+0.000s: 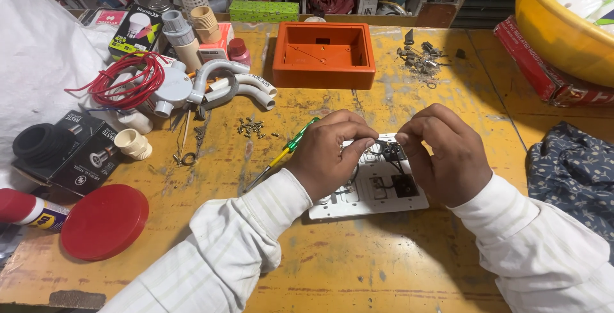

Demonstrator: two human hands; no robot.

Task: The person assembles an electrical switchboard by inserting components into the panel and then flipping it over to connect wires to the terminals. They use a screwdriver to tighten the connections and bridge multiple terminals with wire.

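Head view: left hand (334, 154) pinched over the white switch plate (377, 188), a green-and-yellow screwdriver (281, 154) tucked under its palm. Right hand (441, 153) closed in a pinch on a small black part (391, 152) at the plate's upper edge. Plate lying flat on the yellow table (358, 268), near the front edge, between both wrists. Behind it an orange box (323, 54); far left, a red wire coil (131, 79), grey conduit bends (233, 86) and a red lid (104, 221).

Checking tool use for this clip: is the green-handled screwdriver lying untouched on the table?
No. The green-handled screwdriver is held in the left hand, its shaft angled down toward the yellow table.
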